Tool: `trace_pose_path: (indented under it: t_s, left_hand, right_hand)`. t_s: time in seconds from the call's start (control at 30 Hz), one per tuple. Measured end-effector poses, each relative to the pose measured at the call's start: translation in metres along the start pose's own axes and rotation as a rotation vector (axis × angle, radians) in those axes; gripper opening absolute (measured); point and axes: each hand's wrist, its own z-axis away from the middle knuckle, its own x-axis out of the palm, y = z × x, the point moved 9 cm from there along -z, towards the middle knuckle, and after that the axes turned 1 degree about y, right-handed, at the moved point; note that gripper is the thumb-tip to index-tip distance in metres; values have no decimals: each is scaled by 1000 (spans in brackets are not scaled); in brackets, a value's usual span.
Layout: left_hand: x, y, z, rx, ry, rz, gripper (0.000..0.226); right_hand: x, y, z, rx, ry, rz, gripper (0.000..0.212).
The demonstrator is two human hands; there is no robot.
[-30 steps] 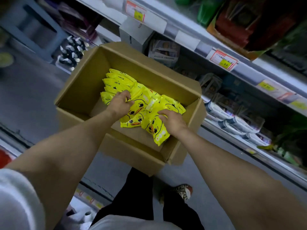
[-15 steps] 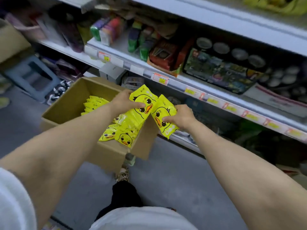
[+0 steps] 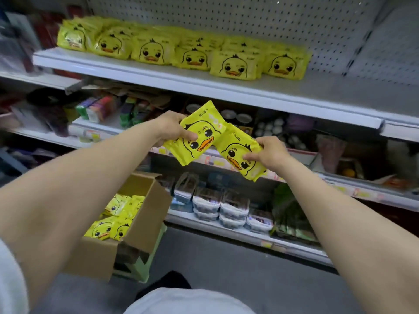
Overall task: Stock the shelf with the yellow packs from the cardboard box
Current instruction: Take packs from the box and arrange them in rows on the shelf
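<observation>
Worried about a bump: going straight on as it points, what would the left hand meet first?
Likely the round tins beyond the left hand and its pack; depth is unclear.

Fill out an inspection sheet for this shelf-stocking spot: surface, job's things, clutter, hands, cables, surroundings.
Surface: white top shelf, bare at its right end.
Job's things: row of shelved yellow packs on the top shelf; open cardboard box low on the left with boxed packs inside; left pack and right pack held in the air below the top shelf.
Clutter: lower shelves crowded with other goods, including clear tubs.
Hands: left hand grips the left pack; right hand grips the right pack.
Cables: nothing seen.
Surroundings: pegboard back panel; grey floor; green stool beneath the box.
</observation>
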Motion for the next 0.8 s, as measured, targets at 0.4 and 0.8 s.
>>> trace_pose_path:
  t_s: [0.4, 0.8]
  left_hand:
    - [46, 165, -32, 225, -70, -217, 34]
    - [84, 266, -154, 421, 10, -560, 64]
  right_hand:
    - [-140, 28, 31, -39, 223, 18, 22]
    - [-233, 39, -23, -82, 304, 144, 30]
